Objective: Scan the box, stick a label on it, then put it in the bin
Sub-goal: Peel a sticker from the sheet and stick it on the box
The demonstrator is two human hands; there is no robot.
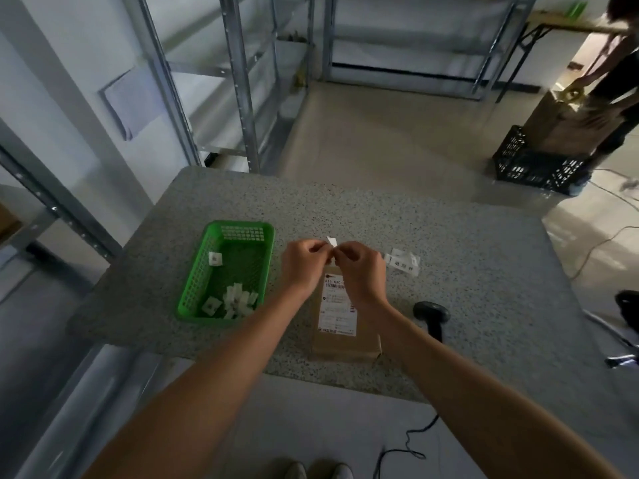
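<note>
A brown cardboard box (345, 344) with a white shipping label on top lies flat on the speckled table (466, 271), just under my hands. My left hand (302, 264) and my right hand (361, 271) meet above the box's far end, fingertips pinched together on a small white label (332, 241) that sticks up between them. A strip of white labels (403, 261) lies on the table to the right of my right hand. A black barcode scanner (431, 314) rests on the table right of the box.
A green plastic basket (226, 271) holding several small white paper pieces stands left of the box. Metal shelving rises at the left and back. At the far right another person bends over a cardboard box in a black crate (532, 164). The scanner's cable hangs over the table's front edge.
</note>
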